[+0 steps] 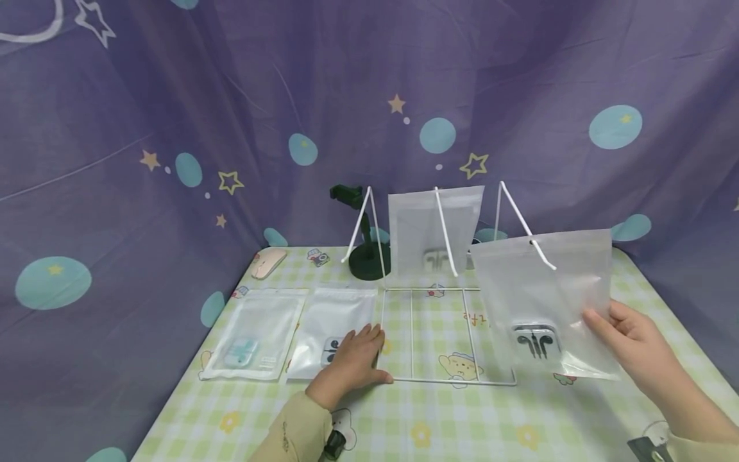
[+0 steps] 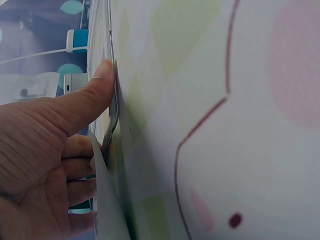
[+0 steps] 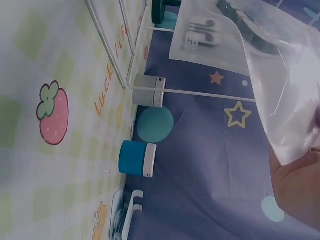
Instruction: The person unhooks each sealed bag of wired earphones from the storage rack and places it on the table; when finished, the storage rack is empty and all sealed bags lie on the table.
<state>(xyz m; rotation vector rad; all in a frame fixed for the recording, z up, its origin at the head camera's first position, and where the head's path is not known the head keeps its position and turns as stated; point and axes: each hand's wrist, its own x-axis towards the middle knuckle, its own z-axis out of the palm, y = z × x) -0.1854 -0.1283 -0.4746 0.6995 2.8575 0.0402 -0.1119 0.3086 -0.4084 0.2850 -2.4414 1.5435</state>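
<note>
A white wire rack with three slanting prongs stands on the table. On its right prong hangs a translucent zip bag holding boxed earphones, the prong passing through the hole near its top. My right hand pinches this bag's right edge between thumb and fingers. My left hand lies with fingers extended at the rack's front left corner, over part of a flat earphone bag; its thumb rests along the base wire. Another bag with earphones hangs on the middle prong; the left prong is bare.
Left on the table lies a zip bag with a light blue item inside. Behind stand a dark green phone stand and a beige mouse. The right wrist view shows a blue cylinder and a grey one near the purple curtain.
</note>
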